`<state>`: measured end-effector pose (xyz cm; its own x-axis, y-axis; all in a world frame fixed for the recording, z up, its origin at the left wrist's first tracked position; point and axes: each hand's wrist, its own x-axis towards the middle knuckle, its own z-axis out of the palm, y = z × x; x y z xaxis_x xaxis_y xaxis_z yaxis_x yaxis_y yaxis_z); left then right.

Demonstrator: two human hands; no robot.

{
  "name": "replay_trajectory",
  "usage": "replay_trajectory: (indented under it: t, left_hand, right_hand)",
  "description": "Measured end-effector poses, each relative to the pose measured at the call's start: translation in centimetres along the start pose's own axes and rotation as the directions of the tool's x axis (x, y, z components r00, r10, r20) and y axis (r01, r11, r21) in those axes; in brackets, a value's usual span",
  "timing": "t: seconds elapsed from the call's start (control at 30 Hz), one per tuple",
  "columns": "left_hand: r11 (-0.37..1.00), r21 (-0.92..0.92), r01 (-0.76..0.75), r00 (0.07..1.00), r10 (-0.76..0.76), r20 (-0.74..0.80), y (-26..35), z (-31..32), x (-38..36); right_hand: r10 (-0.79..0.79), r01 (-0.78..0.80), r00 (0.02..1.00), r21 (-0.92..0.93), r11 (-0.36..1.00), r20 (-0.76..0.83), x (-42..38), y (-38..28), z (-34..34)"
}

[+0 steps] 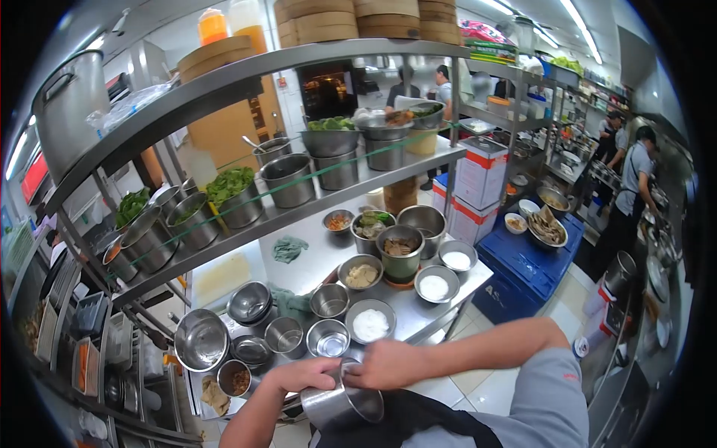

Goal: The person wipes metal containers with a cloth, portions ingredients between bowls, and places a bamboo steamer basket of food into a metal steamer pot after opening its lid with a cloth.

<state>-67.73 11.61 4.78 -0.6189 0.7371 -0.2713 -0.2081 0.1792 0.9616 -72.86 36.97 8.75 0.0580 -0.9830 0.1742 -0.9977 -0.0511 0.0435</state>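
Observation:
My left hand (pixel 300 373) grips the side of a steel cup (pixel 342 405) held tilted at the near edge of the steel counter (pixel 314 257). My right hand (pixel 386 364) rests on the cup's upper rim, fingers curled over it. Just beyond my hands stand several small steel bowls, one with water (pixel 328 338) and one with white powder (pixel 370 323).
A large steel bowl (pixel 200 340) sits at the left. Shelves above carry pots of greens (pixel 231 184) and bamboo steamers (pixel 317 24). Blue crates (pixel 523 261) with bowls stand to the right. Other people work at the right (pixel 635 194) and far back.

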Motion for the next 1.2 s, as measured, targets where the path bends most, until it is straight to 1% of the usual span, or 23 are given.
replay_trajectory:
  t: [0.1,0.17,0.2,0.27,0.3,0.33,0.4,0.43,0.53,0.57,0.6,0.67,0.7,0.73,0.77,0.8,0.87,0.93,1.0,1.07,1.13,1.17,1.2]
  left_hand:
    - [0.985,0.166,0.056,0.997,-0.064,0.046,2.5,0.0,0.1]
    - [0.985,0.173,0.019,0.999,-0.025,0.032,3.6,1.1,-0.4]
    - [0.985,0.17,-0.026,1.0,0.025,0.007,3.9,1.4,-0.4]
    - [0.983,0.183,0.012,1.0,-0.014,0.009,3.0,0.9,-0.5]
    - [0.988,0.151,-0.023,1.0,0.021,0.016,3.0,0.8,-0.1]
    - [0.992,0.114,-0.058,0.998,0.056,0.024,2.9,0.8,0.3]
    - [0.996,0.087,-0.012,0.993,0.002,0.117,1.7,-0.6,1.8]
    - [0.997,0.067,0.034,0.979,-0.047,0.199,0.7,-1.9,2.8]
    - [0.967,-0.12,0.223,0.97,-0.207,0.129,-1.5,-3.2,4.2]
    - [0.951,-0.173,0.258,0.965,-0.245,0.093,-1.2,-3.2,4.5]
    - [0.993,0.049,0.111,0.984,-0.117,0.136,-0.5,-3.6,5.1]
    - [0.966,0.256,-0.049,0.976,-0.007,0.217,2.2,-3.1,4.7]
    - [0.962,0.249,0.111,0.994,-0.113,-0.01,5.8,-1.2,3.1]
    - [0.941,0.209,0.264,0.948,-0.214,-0.233,8.0,0.1,2.0]
    - [0.94,0.212,0.268,0.949,-0.22,-0.224,8.3,0.9,1.7]
    - [0.883,0.431,0.188,0.973,-0.108,-0.203,8.0,2.0,1.5]
    - [0.78,0.62,0.082,0.992,-0.003,-0.127,7.0,2.5,2.2]
    - [0.876,0.481,0.029,0.999,-0.011,-0.039,6.0,1.2,3.5]
    - [0.888,0.454,0.069,0.998,-0.067,-0.019,4.6,-0.1,3.8]
    - [0.974,0.225,-0.015,0.996,-0.006,0.093,4.9,-0.1,4.0]
    - [0.978,0.21,-0.004,0.993,-0.021,0.114,5.1,0.1,3.6]
    - [0.978,0.209,-0.005,0.995,-0.016,0.098,4.8,0.1,3.5]
    - [0.978,0.208,-0.01,0.996,-0.008,0.083,4.6,0.1,3.3]
  right_hand:
    - [-0.208,0.197,0.965,-0.082,0.977,-0.163,-0.3,1.8,-1.3]
    - [0.148,-0.2,0.975,0.363,0.91,0.166,-0.8,0.0,-1.9]
    - [0.19,-0.191,0.978,0.719,0.669,0.084,-1.6,-0.2,0.7]
    - [0.107,-0.179,0.982,0.94,0.291,0.154,-3.1,-0.8,3.7]
    - [0.066,-0.217,0.976,0.953,0.213,0.208,-3.4,-0.6,3.2]
    - [0.076,-0.22,0.975,0.952,0.211,0.209,-3.6,-0.1,2.6]
    - [0.068,-0.06,0.998,0.67,0.74,0.015,-3.6,1.2,1.2]
    - [0.022,-0.003,0.999,0.513,0.858,-0.031,-3.3,1.9,0.2]
    - [-0.143,0.212,0.97,0.398,0.892,-0.196,-2.6,2.8,-1.0]
    - [-0.049,0.1,0.992,0.489,0.866,-0.115,-2.7,2.0,-0.5]
    - [-0.038,0.093,0.992,0.485,0.87,-0.123,-3.1,1.6,0.0]
    - [0.217,-0.022,0.965,0.782,0.623,-0.146,-4.2,0.3,1.3]
    - [0.335,-0.193,0.942,0.857,0.478,0.025,-4.6,-0.9,2.1]
    - [0.329,-0.158,0.944,0.86,0.485,-0.012,-5.0,-1.6,3.8]
    - [0.356,-0.149,0.934,0.894,0.423,-0.013,-5.2,-1.9,4.4]
    - [0.386,-0.137,0.922,0.925,0.354,-0.011,-5.2,-2.4,4.5]
    - [0.307,-0.189,0.952,0.782,0.594,-0.003,-6.0,-1.7,4.2]
    - [0.305,-0.323,0.946,0.24,0.915,0.113,-5.5,-0.2,2.8]
    - [0.051,-0.074,0.978,-0.105,0.992,-0.203,-5.1,2.0,2.9]
    - [-0.002,-0.021,0.972,-0.097,0.995,-0.234,-5.5,2.8,2.9]
    - [-0.061,0.037,0.96,-0.094,0.995,-0.272,-5.5,2.0,2.5]
    - [0.217,-0.148,0.959,0.331,0.932,-0.182,-5.6,0.3,2.3]
    - [0.427,-0.325,0.904,0.671,0.666,0.013,-5.5,-1.1,2.6]
